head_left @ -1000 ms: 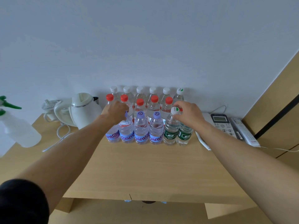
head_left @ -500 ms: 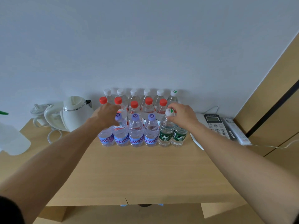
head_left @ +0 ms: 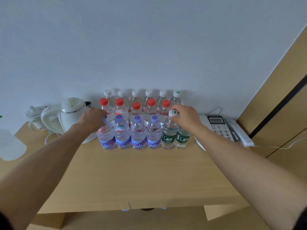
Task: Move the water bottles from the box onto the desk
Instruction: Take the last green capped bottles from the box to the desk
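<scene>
Curled round the neck of the leftmost purple-capped bottle [head_left: 106, 135], my left hand [head_left: 93, 117] grips it just under the cap; that bottle leans a little to the left while its base sits on the desk [head_left: 141, 176]. My right hand [head_left: 184, 118] is curled over the top of the far right green-labelled bottle [head_left: 182, 137], whose cap is hidden beneath my palm, with thumb and forefinger also touching the neck of the green-labelled bottle beside it [head_left: 168, 133], its white cap showing at my fingertips. Front row, left to right: four purple-capped bottles with blue labels, then the two green-labelled ones, all standing close together near the back of the desk. Behind them a row of five red-capped bottles [head_left: 136, 108], and behind those, against the wall [head_left: 149, 47], a row of six white-capped bottles [head_left: 135, 94]. Left of the bottles, a white kettle [head_left: 73, 113] with its cord. At the far left edge, part of a translucent plastic bottle [head_left: 11, 145]. Right of the bottles, a desk phone [head_left: 217, 125] and a white remote [head_left: 239, 131] just beside it. The box cannot be made out from here.
</scene>
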A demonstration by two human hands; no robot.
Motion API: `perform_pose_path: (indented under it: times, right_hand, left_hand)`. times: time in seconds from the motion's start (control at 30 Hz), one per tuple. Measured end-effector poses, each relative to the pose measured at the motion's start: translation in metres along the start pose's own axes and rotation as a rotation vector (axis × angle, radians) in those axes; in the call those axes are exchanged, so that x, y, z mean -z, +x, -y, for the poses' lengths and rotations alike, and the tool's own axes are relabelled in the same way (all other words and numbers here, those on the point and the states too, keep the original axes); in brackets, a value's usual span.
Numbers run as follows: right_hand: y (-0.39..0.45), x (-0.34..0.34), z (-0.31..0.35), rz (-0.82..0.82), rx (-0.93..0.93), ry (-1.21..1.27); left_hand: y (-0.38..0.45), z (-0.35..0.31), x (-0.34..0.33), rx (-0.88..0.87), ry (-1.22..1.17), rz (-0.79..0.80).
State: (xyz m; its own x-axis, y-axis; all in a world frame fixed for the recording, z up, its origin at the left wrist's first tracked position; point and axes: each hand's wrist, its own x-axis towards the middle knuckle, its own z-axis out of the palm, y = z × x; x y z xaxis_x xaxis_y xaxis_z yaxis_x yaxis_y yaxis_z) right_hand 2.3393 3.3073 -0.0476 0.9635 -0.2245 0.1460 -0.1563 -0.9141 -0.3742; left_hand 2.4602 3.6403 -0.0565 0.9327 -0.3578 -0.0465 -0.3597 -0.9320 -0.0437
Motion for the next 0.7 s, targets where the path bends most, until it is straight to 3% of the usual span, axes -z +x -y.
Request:
perform_pose_path:
  times: [0.7]
  right_hand:
    - [0.0002, -0.0023, 0.0020, 0.012, -0.012, -0.019]
  left_hand:
    - [-0.0022, 0.0071, -0.0067, -0.003, -0.166, -0.051]
